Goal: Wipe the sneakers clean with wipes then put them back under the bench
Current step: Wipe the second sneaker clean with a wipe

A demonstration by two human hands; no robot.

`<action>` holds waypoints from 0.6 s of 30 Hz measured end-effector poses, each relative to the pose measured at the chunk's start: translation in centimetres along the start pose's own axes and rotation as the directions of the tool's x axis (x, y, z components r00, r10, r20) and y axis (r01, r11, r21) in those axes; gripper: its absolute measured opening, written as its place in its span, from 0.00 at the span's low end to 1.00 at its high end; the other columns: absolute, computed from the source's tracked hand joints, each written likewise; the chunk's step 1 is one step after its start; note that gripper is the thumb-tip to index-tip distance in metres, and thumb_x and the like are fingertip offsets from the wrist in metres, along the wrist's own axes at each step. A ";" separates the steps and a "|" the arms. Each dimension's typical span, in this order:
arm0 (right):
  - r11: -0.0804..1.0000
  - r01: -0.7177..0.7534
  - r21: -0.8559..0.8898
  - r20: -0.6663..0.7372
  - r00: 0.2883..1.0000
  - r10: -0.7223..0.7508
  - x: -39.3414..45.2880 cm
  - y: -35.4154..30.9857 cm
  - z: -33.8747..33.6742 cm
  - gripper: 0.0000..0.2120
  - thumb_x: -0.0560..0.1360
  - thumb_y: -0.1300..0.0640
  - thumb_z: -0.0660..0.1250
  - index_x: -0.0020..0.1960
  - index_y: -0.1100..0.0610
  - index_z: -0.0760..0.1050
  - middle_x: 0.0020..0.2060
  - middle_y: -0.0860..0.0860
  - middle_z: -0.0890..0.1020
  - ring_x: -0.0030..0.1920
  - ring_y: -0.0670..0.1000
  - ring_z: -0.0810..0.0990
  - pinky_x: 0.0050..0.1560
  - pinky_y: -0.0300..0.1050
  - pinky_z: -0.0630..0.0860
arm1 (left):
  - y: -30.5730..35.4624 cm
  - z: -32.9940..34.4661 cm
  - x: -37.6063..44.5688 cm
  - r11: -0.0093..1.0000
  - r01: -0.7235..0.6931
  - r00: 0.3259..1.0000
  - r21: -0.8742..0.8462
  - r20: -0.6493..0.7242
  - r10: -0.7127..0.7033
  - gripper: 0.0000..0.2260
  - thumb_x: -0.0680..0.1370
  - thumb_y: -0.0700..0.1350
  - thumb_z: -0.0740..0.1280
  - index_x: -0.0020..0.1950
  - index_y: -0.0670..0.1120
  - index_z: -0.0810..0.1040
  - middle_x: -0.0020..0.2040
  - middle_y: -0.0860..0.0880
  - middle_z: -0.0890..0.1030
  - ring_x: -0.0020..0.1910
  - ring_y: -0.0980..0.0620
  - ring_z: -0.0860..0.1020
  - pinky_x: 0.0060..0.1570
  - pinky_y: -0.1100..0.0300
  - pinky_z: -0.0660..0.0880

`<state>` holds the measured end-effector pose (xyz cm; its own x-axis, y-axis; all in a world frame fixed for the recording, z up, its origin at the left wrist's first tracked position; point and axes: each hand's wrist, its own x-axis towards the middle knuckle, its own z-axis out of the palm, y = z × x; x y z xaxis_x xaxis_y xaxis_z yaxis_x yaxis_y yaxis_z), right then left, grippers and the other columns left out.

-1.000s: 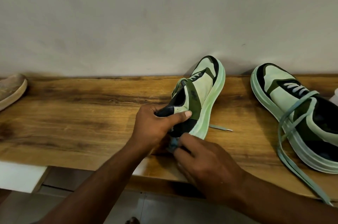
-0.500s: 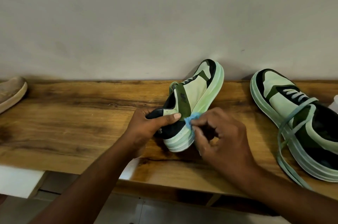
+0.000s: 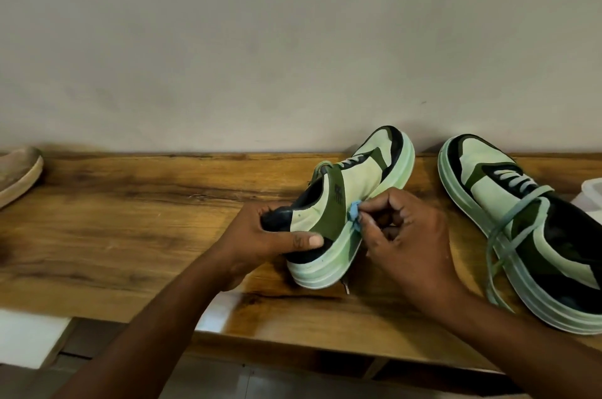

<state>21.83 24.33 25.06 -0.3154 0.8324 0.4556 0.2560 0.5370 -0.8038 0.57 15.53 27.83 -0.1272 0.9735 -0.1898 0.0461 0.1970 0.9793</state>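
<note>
A light-green, olive and black sneaker [image 3: 358, 190] stands on the wooden bench [image 3: 136, 219], toe toward the wall. My left hand [image 3: 267, 242] grips its heel, thumb across the outer side. My right hand [image 3: 407, 235] pinches a small blue wipe [image 3: 354, 214] against the side of this sneaker, just above the pale sole. The matching second sneaker [image 3: 527, 235] lies to the right on the bench with its laces loose and trailing toward the front edge.
A tan shoe [image 3: 18, 174] pokes in at the far left of the bench. A white container [image 3: 591, 195] shows at the right edge behind the second sneaker. A plain wall rises behind the bench. Tiled floor shows below the bench's front edge.
The sneaker has been turned from tilted on its side to resting on its sole. My right hand with the wipe moved from under the heel up to the shoe's side.
</note>
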 end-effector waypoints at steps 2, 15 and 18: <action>0.997 0.075 -0.006 0.029 0.997 -0.075 -0.7 -0.7 0.2 0.07 0.73 0.65 0.76 0.47 0.56 0.82 0.42 0.45 0.83 0.41 0.44 0.82 0.37 0.42 0.81 | 0.2 0.0 -0.1 0.999 -0.007 0.999 0.047 0.045 0.005 0.21 0.66 0.34 0.81 0.58 0.40 0.85 0.55 0.41 0.87 0.57 0.42 0.86 0.55 0.53 0.82; 0.916 0.392 -0.088 0.141 0.915 -0.378 0.5 -1.8 -0.4 0.06 0.73 0.67 0.75 0.50 0.61 0.82 0.46 0.52 0.82 0.46 0.47 0.80 0.44 0.43 0.79 | 0.5 0.9 -0.3 0.985 0.014 1.000 0.169 0.015 -0.017 0.23 0.63 0.35 0.84 0.56 0.41 0.86 0.52 0.44 0.88 0.54 0.45 0.87 0.57 0.47 0.83; 0.944 0.324 -0.067 0.053 0.946 -0.321 0.8 -2.4 -0.1 0.07 0.73 0.67 0.76 0.49 0.60 0.83 0.46 0.51 0.83 0.46 0.45 0.81 0.45 0.41 0.80 | 0.3 1.4 -0.3 0.986 -0.013 1.000 0.163 -0.020 0.017 0.20 0.64 0.33 0.84 0.54 0.42 0.86 0.50 0.45 0.89 0.52 0.47 0.87 0.54 0.52 0.84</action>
<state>21.04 23.75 27.35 -0.4291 0.6075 0.6684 0.2005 0.7856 -0.5854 2.06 15.43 28.11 -0.1465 0.9741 -0.1720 0.2091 0.2004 0.9571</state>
